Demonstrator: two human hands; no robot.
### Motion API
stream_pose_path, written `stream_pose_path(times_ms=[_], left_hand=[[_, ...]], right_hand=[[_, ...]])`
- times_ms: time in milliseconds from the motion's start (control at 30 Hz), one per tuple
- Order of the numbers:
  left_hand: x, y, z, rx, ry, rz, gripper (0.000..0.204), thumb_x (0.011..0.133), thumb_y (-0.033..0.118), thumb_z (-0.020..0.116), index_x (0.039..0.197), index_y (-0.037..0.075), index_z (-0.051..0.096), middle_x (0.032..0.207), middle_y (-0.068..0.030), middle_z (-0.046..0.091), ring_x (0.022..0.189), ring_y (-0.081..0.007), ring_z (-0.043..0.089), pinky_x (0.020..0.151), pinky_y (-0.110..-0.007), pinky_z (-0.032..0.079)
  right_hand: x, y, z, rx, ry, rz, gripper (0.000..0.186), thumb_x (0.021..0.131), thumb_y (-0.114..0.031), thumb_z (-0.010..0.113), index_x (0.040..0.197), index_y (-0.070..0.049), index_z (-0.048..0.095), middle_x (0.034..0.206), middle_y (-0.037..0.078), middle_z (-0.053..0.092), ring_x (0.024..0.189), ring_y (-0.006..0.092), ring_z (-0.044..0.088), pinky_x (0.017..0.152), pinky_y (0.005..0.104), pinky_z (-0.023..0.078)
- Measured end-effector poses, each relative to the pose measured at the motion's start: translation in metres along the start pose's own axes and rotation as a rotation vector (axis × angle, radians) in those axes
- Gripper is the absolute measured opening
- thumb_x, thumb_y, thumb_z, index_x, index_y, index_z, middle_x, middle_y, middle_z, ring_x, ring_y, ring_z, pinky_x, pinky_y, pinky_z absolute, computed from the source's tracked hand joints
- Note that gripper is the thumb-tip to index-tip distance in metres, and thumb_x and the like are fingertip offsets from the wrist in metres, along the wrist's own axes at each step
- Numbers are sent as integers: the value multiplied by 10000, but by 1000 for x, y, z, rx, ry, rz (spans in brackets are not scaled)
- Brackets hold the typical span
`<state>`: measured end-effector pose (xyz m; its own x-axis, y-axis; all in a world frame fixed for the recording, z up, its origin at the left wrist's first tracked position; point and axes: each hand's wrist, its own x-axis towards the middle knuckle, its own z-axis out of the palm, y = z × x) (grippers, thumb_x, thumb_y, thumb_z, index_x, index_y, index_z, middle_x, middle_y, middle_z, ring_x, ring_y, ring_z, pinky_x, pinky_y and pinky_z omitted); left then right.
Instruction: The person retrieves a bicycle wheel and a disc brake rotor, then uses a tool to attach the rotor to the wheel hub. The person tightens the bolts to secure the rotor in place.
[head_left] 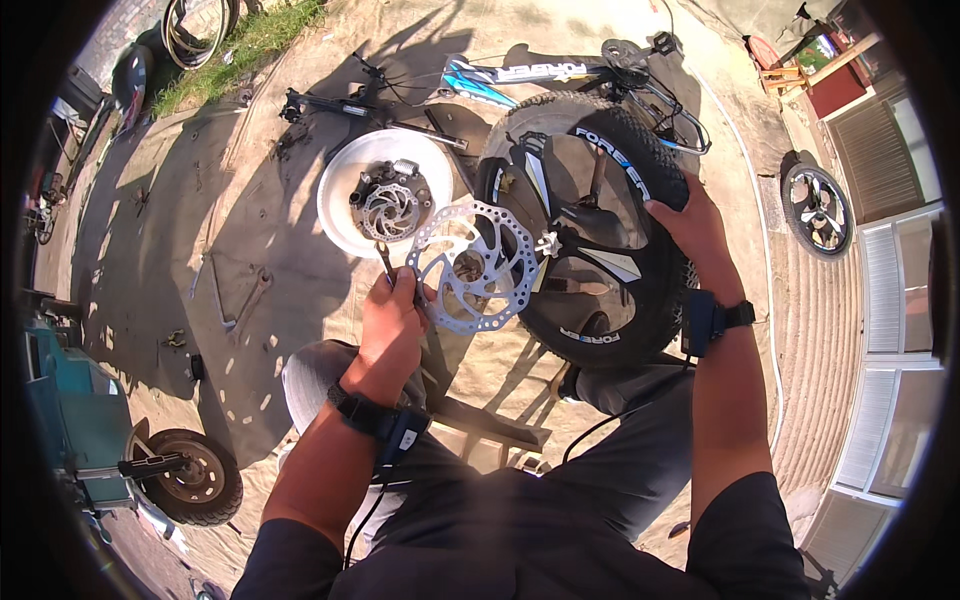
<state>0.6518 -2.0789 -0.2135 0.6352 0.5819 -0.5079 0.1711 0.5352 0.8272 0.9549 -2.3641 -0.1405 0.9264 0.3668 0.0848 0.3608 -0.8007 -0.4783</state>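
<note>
My left hand (390,322) is closed on the near left edge of a silver brake disc (488,270), drilled with holes around its rim. A small spanner (384,256) sticks up from the same fingers. To the right stands a bicycle wheel (655,250) with a knobbly black tyre and black-and-white spokes, between my knees. My right hand (690,228) grips its tyre at the upper right, thumb on the sidewall. The disc is held up beside the wheel's hub (548,244); whether they touch I cannot tell.
Beyond my left hand is a white basin (335,215) holding another brake disc (388,212) and dark parts. A bicycle frame (540,75) and fork (345,106) lie behind. Spanners (258,290) are on the ground left. Another wheel (816,210) rests far right; a teal vehicle (85,420) stands left.
</note>
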Motion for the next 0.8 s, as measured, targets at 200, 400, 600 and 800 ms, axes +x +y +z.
stream_pose_path(times_ms=[200,400,600,800], left_hand=[[-3,0,8,45,24,-78,260,1094,280,499,949,73,562,733,-11,570,503,-83,423,467,-248,339],[1,1,8,36,46,-112,238,1094,270,501,990,64,558,747,-18,578,505,-85,425,463,-262,347],[11,-7,12,115,88,-124,225,1101,254,481,1020,57,554,745,-29,596,477,-86,425,447,-262,341],[26,-31,16,51,41,-169,243,1100,255,486,978,57,555,750,-35,589,460,-96,398,447,-275,345]], right_hand=[[12,34,-3,55,-16,3,652,834,-238,812,1376,24,561,1171,172,723,1043,251,707,921,361,538],[13,52,-3,197,-55,67,649,838,-244,801,1381,14,557,1155,184,726,1038,278,707,920,378,537],[0,16,-10,96,-57,86,693,858,-243,800,1411,58,510,1148,176,723,1016,222,709,902,338,545],[-18,-26,-6,91,-43,0,712,848,-356,754,1421,-5,515,1030,223,732,959,355,728,851,426,549]])
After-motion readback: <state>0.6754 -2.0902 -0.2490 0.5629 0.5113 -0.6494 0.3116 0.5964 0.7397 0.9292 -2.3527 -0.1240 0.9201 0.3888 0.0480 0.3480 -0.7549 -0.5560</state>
